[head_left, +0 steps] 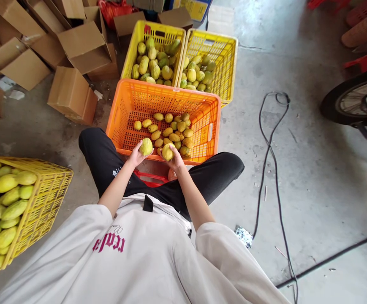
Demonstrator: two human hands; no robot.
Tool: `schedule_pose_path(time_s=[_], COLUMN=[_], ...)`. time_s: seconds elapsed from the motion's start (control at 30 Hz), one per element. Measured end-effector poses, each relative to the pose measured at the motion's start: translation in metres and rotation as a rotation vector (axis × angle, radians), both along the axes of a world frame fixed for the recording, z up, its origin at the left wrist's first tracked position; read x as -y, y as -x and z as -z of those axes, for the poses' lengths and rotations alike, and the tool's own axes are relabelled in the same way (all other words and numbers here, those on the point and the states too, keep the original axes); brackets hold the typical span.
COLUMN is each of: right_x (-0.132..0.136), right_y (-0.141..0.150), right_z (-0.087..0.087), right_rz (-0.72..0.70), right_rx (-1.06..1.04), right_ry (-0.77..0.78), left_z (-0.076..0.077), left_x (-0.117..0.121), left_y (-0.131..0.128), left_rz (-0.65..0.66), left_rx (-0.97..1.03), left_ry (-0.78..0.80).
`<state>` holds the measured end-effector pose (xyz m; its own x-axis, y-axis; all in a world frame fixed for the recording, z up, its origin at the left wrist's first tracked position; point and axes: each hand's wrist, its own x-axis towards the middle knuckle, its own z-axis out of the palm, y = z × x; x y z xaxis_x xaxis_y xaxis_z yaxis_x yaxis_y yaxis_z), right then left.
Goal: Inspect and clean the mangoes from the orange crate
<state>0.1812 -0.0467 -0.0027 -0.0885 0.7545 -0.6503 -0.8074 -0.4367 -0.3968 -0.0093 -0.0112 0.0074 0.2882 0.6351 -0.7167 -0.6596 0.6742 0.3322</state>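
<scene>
My left hand [136,155] is closed round a yellow-green papaya [146,146]. In my right hand [177,159] is a yellower papaya [167,152], gripped at its side. Both hands are close together above the near rim of an orange crate [164,86], which stands between my knees. Smaller yellow-orange papayas [173,134] lie on the crate's bottom, mostly toward its right side. Just beyond it stand two yellow crates, the left one [125,55] fuller of green and yellow papayas [154,69] than the right one [230,67].
To my left a yellow crate [52,194] is heaped with papayas [6,211]. Cardboard boxes [82,46] lie piled at the back left. A looped black cable [268,143] crosses the floor to my right, with a motorcycle wheel [357,97] farther off.
</scene>
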Motion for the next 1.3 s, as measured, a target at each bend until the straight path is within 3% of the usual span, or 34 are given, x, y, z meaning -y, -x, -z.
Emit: schedule_pose_path(time_s=[0.47, 0.7, 0.97, 1.13, 1.3], right_x=[-0.004, -0.005, -0.004, -0.001, 0.0], right_y=[-0.004, -0.005, -0.003, -0.005, -0.008], right_z=[-0.001, -0.002, -0.004, 0.0, -0.001], right_rz=[-0.009, -0.04, 0.064, -0.017, -0.08], right_rx=[-0.049, -0.069, 0.038, 0.021, -0.001], right_ry=[-0.013, 0.004, 0.096, -0.021, 0.012], left_z=[-0.01, -0.006, -0.002, -0.001, -0.002], left_x=[0.002, 0.001, -0.002, -0.001, -0.001], left_y=[0.001, 0.001, 0.001, -0.001, 0.0], left_rz=[-0.03, -0.004, 0.02, 0.005, 0.035], left_rx=[0.074, 0.075, 0.005, -0.062, 0.001], left_ry=[-0.044, -0.029, 0.023, 0.054, 0.012])
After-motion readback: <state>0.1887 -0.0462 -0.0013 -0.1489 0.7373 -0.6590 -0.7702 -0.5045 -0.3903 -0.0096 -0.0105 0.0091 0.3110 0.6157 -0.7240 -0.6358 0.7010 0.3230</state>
